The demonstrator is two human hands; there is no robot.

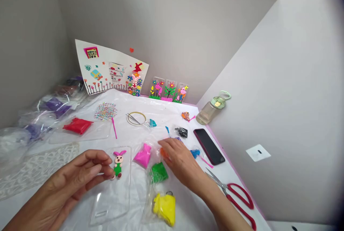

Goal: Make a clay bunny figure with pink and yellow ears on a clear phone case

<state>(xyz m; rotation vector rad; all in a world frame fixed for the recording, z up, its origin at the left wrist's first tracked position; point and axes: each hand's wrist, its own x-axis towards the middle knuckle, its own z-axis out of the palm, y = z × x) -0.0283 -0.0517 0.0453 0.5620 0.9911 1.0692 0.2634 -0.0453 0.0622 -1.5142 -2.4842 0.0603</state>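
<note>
My left hand [77, 177] hovers at the lower left with its fingers curled together in a pinch, their tips beside a small clay rabbit [118, 163] that lies on a clear phone case [114, 188]. What the fingertips hold, if anything, is too small to make out. My right hand [180, 161] rests palm down on the table, fingers reaching onto an orange clay bag [163, 152]. Bags of pink clay [143, 155], green clay [159, 172] and yellow clay [164, 207] lie just beside it.
Red scissors [236, 197] and a dark phone [209, 146] lie at the right, near a bottle [211, 111]. Red clay [77, 125], a gem sticker sheet [105, 111], a tape ring [136, 118] and decorated cases [169, 90] sit farther back. Plastic bags [40, 116] pile at the left.
</note>
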